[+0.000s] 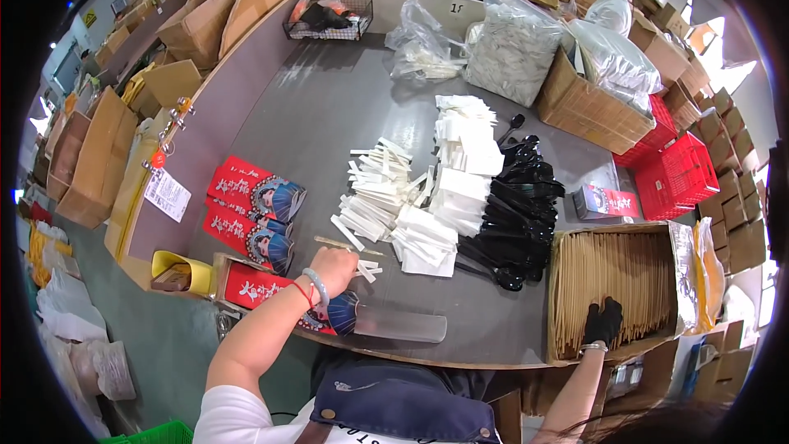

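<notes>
Left hand [331,270], bare w/ a pale bangle [316,286], was at the near left-centre of the grey tabletop [329,115], fingers curled in — couldn't tell if they'd hold of anything, tho narrow white paper-wrapped sticks [378,189] lay right by the fingertips & in a loose heap just beyond. Right hand [604,325], in a thin black glove, was down on the tan wooden chopsticks [612,271] packed in an open cardboard box [552,304] at near right; fingers partly bent, slightly apart, grip unclear. Btwn the hands, from left to right past the heap: flat white square packets [460,197], then a long pile of glossy black plastic spoons [522,205]. Flat red printed pkts w/ blue fan-shaped ends [246,189] sat at left, in two stacks. Near edge — a clear plastic sleeve [403,325] lay right of the left hand. Far centre: clear plastic bag of white pcs [509,49]. Far right: red plastic basket [686,168].
</notes>
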Action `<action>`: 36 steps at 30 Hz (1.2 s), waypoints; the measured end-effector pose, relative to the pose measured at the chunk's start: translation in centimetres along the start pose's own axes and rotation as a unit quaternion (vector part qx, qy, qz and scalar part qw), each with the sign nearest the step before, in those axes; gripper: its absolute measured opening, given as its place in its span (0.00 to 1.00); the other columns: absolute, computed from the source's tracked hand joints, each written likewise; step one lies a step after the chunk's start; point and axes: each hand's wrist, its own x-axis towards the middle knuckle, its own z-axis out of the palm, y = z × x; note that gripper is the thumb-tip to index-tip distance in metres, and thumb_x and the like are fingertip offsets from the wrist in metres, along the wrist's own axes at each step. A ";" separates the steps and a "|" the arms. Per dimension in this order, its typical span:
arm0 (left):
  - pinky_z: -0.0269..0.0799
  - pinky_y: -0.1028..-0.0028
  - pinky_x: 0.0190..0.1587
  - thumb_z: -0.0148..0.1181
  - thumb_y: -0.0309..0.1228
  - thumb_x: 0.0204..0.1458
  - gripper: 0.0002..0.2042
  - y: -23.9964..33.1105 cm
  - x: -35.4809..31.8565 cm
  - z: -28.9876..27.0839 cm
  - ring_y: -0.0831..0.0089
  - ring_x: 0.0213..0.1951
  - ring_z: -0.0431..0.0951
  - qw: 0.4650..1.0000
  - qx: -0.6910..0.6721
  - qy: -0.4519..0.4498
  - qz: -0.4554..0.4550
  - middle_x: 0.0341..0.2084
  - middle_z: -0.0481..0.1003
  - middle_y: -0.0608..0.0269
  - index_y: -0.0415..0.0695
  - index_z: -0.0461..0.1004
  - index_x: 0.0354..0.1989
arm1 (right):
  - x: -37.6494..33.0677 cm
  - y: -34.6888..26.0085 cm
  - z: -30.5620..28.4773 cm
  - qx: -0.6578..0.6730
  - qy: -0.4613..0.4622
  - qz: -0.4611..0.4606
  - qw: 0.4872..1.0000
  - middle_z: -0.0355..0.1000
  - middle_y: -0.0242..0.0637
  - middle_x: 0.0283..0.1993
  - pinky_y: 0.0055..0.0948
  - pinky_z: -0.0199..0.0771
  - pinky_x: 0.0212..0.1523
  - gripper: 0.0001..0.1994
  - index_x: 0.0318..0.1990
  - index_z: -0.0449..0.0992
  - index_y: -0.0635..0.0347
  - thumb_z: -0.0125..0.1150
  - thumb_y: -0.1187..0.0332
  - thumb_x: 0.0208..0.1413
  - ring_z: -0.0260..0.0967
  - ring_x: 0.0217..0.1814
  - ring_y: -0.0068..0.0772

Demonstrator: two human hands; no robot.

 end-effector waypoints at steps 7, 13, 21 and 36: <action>0.72 0.61 0.34 0.61 0.26 0.46 0.03 2.0 4.5 -3.6 0.56 0.28 0.76 0.970 -0.193 0.148 0.024 0.23 0.75 0.56 0.41 0.74 0.29 | 3.3 -0.9 0.2 -0.028 -0.194 0.006 0.981 0.68 0.53 0.42 0.43 0.70 0.44 0.12 0.39 0.73 0.64 0.61 0.70 0.47 0.67 0.44 0.55; 0.68 0.59 0.49 0.58 0.26 0.45 0.01 5.1 12.3 -1.0 0.56 0.45 0.72 0.947 -0.121 0.263 0.141 0.37 0.76 0.57 0.44 0.76 0.26 | 1.6 1.7 4.5 -0.063 -0.034 -0.045 0.996 0.67 0.50 0.39 0.49 0.68 0.44 0.13 0.36 0.69 0.62 0.61 0.64 0.46 0.67 0.44 0.55; 0.64 0.58 0.49 0.54 0.31 0.48 0.04 5.9 10.0 -0.8 0.62 0.47 0.72 0.984 -0.030 0.111 0.133 0.40 0.73 0.61 0.49 0.76 0.28 | 2.4 -1.5 -0.4 0.031 -0.180 0.077 0.980 0.65 0.43 0.34 0.43 0.69 0.41 0.12 0.31 0.65 0.58 0.62 0.66 0.45 0.68 0.40 0.48; 0.68 0.62 0.45 0.62 0.24 0.41 0.05 6.0 4.1 -2.3 0.57 0.44 0.72 0.933 -0.114 0.297 0.169 0.38 0.72 0.59 0.42 0.73 0.28 | 3.8 -2.5 -0.8 0.022 -0.224 0.084 0.971 0.71 0.51 0.38 0.45 0.70 0.41 0.10 0.35 0.68 0.64 0.55 0.66 0.52 0.70 0.44 0.54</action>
